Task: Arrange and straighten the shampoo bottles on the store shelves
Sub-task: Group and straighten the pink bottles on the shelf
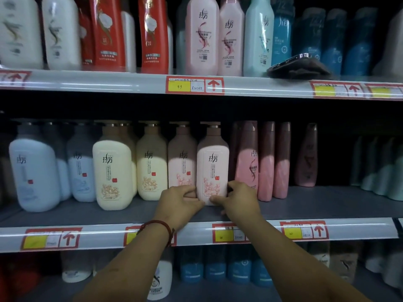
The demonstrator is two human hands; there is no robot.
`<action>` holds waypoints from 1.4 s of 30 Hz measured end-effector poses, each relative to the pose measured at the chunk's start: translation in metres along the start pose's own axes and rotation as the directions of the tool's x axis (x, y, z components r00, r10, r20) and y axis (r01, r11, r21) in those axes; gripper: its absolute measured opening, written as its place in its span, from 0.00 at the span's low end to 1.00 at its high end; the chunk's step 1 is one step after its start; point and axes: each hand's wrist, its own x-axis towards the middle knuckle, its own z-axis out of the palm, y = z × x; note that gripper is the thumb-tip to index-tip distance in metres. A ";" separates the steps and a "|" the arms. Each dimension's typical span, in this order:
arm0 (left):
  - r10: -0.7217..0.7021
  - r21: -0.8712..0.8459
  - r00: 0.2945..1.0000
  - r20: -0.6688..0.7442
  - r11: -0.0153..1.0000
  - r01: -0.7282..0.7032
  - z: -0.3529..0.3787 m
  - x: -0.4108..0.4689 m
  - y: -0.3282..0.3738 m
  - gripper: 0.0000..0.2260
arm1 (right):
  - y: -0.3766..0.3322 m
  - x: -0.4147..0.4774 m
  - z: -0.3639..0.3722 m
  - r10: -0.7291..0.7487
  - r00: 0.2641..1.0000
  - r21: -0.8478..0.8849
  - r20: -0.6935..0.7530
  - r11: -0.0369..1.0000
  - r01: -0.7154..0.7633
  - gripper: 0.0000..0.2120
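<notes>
A pale pink pump bottle (212, 164) stands upright at the front of the middle shelf (305, 205). My left hand (181, 200) grips its lower left side, fingers curled round the base. My right hand (238, 198) grips its lower right side, thumb across the front bottom edge. A second pink pump bottle (182, 162) stands just left and slightly behind. Two cream bottles (113, 171) and pale blue bottles (33, 171) line up further left. Slim pink bottles (247, 162) stand to the right.
The top shelf holds white, red, pink and blue bottles, with a dark phone on a cloth (298, 65) at its front edge. Price tags (195, 85) run along the shelf rails. Teal bottles (381, 166) stand at far right. More bottles fill the bottom shelf.
</notes>
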 end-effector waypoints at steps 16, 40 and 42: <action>-0.019 0.287 0.994 0.109 0.958 -0.013 0.011 0.005 0.000 0.05 | -0.017 0.006 0.014 0.119 0.992 -0.329 -0.032 0.936 -0.123 0.20; 0.029 0.411 0.926 -0.376 0.901 0.138 0.025 0.000 -0.004 0.23 | -0.014 0.010 0.015 0.095 0.995 -0.328 0.004 0.941 -0.088 0.20; 0.037 0.414 0.927 -0.373 0.901 0.131 0.025 0.000 -0.004 0.23 | -0.013 0.011 0.016 0.094 0.996 -0.329 0.003 0.940 -0.088 0.20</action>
